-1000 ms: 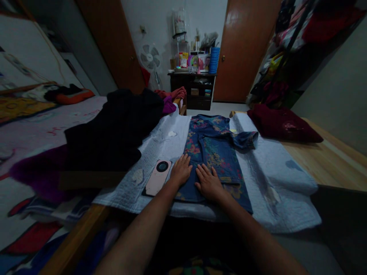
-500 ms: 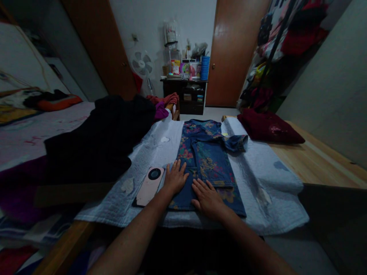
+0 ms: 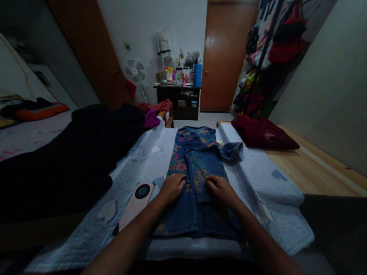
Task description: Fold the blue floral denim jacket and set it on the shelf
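Observation:
A blue denim jacket (image 3: 178, 217) with a flower print lies spread on a pale quilted cloth. One sleeve is folded down over its body, and a cuff (image 3: 236, 151) sticks out at the right. My left hand (image 3: 172, 188) rests on the jacket's left side, its fingers curled in and closed on the fabric. On the right, my right hand (image 3: 220, 188) has its fingers bent and pinched at the folded sleeve. How much cloth each holds is partly hidden. Beside my left forearm lies a pink phone (image 3: 134, 204) with a round black camera ring.
A heap of black clothing (image 3: 71, 152) covers the left side. A folded maroon garment (image 3: 263, 133) lies at the right on a wooden board (image 3: 289, 166). The pale cloth (image 3: 275, 198) hangs over the near edge. A fan (image 3: 135, 72) and dark cabinet (image 3: 164, 102) stand behind.
My hands have gone from lying flat with fingers spread to curled fingers on the jacket. My right hand has moved up onto the folded sleeve. The view has shifted a little.

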{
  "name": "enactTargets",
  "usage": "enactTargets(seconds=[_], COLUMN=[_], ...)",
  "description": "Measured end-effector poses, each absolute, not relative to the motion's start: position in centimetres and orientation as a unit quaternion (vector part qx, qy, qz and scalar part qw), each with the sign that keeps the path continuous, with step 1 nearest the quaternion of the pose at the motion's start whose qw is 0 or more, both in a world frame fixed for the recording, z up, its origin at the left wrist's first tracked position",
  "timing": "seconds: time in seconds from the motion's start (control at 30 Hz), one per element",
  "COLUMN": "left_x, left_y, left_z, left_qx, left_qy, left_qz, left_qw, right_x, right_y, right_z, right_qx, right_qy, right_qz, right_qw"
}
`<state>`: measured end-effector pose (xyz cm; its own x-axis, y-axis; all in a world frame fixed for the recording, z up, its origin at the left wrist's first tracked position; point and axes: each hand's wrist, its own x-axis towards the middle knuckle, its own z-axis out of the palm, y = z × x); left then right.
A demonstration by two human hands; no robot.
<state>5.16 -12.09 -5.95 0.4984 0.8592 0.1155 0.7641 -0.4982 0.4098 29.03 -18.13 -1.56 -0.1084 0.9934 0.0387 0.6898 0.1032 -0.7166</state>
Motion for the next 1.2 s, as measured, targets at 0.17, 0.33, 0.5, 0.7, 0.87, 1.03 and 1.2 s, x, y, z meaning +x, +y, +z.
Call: enactTargets(seconds=[0.17,0.33,0.5,0.7,0.87,1.03,1.2], left_x=[8.3,11.1,12.3,12.7,12.3,12.3,12.4], left_y=[-6.3,-0.3,4.5,5.1,5.1,5.8,5.9], left_z=[-5.6,-6.3,-6.7,-8.1,-9.2,-9.3,-9.5], left_qx=[0.794,0.727,0.664,0.658,0.676,0.728,0.776], left_qy=[0.535,0.613,0.667,0.651,0.606,0.577,0.553], left_qz=[0.217,0.245,0.28,0.332,0.371,0.339,0.272], left_qw=[0.192,0.189,0.189,0.184,0.194,0.151,0.137], right_x=[29.7,31.3,34.9,40.0,43.3,44.6,44.7], right_y=[-14.8,-12.6,-9.9,-5.8,-3.4,-2.1,-1.2], right_z=[-2.3,-2.5,-1.6,0.5,0.0,-0.7,1.5], right_qx=[-0.637,-0.654,-0.708,-0.832,-0.905,-0.879,-0.832], right_qy=[-0.688,-0.677,-0.643,-0.513,-0.389,-0.434,-0.496], right_qz=[0.228,0.198,0.131,-0.065,-0.012,0.076,0.024], right_qw=[0.261,0.274,0.261,0.203,0.175,0.185,0.248])
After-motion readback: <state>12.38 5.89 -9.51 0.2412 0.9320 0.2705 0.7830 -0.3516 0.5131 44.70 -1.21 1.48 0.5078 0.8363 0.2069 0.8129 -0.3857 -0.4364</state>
